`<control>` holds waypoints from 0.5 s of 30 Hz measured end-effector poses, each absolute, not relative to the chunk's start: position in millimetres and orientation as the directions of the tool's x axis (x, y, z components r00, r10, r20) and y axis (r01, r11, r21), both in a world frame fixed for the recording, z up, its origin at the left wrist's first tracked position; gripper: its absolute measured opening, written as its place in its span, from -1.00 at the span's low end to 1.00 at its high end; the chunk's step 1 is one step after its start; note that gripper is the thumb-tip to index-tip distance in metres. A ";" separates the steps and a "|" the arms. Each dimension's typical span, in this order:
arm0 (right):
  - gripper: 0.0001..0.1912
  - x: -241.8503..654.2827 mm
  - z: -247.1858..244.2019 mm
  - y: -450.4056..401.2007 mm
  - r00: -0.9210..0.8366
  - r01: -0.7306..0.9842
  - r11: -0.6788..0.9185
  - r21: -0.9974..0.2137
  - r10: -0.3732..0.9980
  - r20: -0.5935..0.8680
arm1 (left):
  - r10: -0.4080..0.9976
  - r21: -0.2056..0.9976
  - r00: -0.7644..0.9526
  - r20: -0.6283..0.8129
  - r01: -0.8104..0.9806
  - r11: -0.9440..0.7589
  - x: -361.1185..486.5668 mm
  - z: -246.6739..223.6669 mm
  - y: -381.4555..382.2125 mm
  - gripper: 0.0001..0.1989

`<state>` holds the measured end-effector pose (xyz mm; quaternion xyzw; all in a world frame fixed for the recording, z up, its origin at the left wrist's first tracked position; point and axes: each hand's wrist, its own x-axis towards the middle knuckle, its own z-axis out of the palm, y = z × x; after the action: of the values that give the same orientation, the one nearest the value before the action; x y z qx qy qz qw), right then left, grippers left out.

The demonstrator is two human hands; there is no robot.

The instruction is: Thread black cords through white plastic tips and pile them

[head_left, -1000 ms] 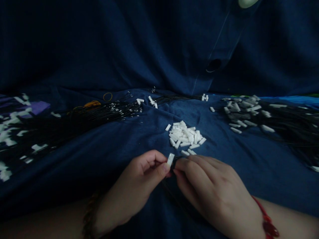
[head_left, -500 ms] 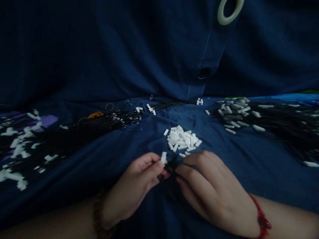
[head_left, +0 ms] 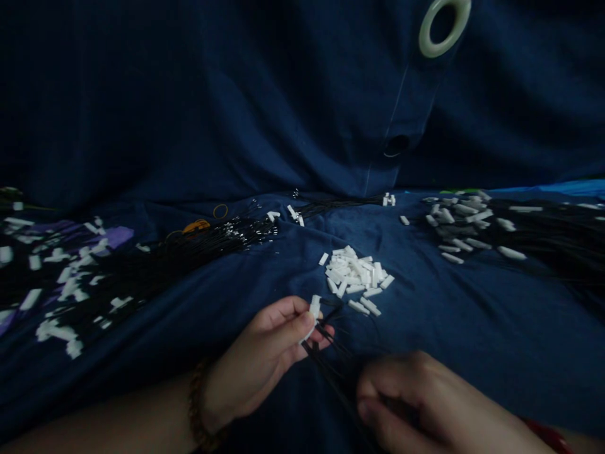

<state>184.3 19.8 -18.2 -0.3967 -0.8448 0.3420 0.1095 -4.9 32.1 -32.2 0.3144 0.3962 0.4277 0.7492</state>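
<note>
Near the lower middle, my left hand (head_left: 271, 350) pinches a small white plastic connector (head_left: 314, 307) between thumb and fingers. Thin black wires (head_left: 326, 369) come out of it and slant down to the right. My right hand (head_left: 416, 400) is lower and farther right, its fingers curled closed at these wires; the exact grip is partly hidden and dim. Just beyond my hands lies a heap of loose white connectors (head_left: 354, 271) on dark blue cloth (head_left: 283, 271).
Bundled black wires with white ends lie left (head_left: 70, 277) and right (head_left: 463, 214). Farther back is a wire bundle with bare metal tips (head_left: 236, 230), beside an orange tie (head_left: 196, 226). Blue cloth hangs behind, with a pale ring (head_left: 444, 28) in it.
My right hand has moved down and to the right, away from my left hand, exposing more of the black wires. My left hand still holds the connector. The view has shifted slightly.
</note>
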 end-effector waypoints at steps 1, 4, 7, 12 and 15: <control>-0.76 183.6 -17.4 20.4 -0.656 0.597 0.403 -0.694 0.743 -0.132 | 0.887 0.806 0.321 -0.332 -0.392 0.443 -4.9 -32.5 32.4 -0.91; -0.77 182.8 -19.1 18.3 -0.638 0.583 0.309 -0.751 0.746 -0.189 | 0.879 0.794 0.328 -0.347 -0.397 0.461 -4.6 -32.8 33.0 -0.90; -0.79 182.8 -23.3 17.0 -0.620 0.556 0.247 -0.793 0.759 -0.198 | 0.882 0.796 0.326 -0.342 -0.398 0.456 -4.0 -33.2 33.3 -0.90; -0.81 181.9 -21.3 22.4 -0.645 0.560 0.087 -0.824 0.670 -0.367 | 0.884 0.802 0.320 -0.340 -0.392 0.450 -3.4 -33.9 34.7 -0.89; -0.78 183.7 -15.8 24.9 -0.671 0.545 0.149 -0.825 0.668 -0.323 | 0.882 0.806 0.324 -0.342 -0.382 0.453 -3.8 -33.6 34.5 -0.90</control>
<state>183.7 24.9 -15.8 -0.4015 -0.7555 0.5143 0.0596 -3.8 34.5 -33.6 0.3114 0.4015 0.4202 0.7518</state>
